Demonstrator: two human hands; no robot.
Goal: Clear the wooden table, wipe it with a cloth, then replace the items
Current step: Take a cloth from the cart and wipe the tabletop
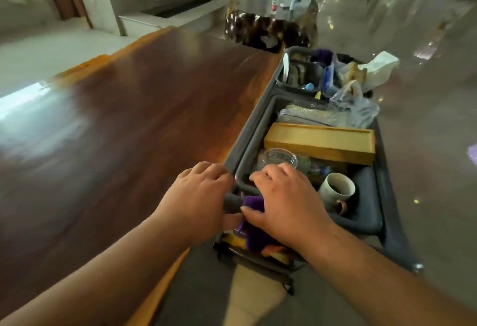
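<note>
The long dark wooden table [124,109] fills the left of the view, its top bare and glossy. Beside its right edge stands a grey cart [387,196] holding a wooden box [320,142], a clear plastic cup [280,156] and a white mug [338,189]. My left hand [198,202] is closed around the cart's grey handle bar. My right hand [286,204] presses down on a purple cloth [254,222] draped over that same bar, fingers curled over it.
The far tub of the cart holds dark containers [302,75] and plastic bags [353,103]. A dark patterned seat [268,31] stands past the table's far end, with a bottle [275,3] on a ledge behind. Polished floor [428,109] lies to the right.
</note>
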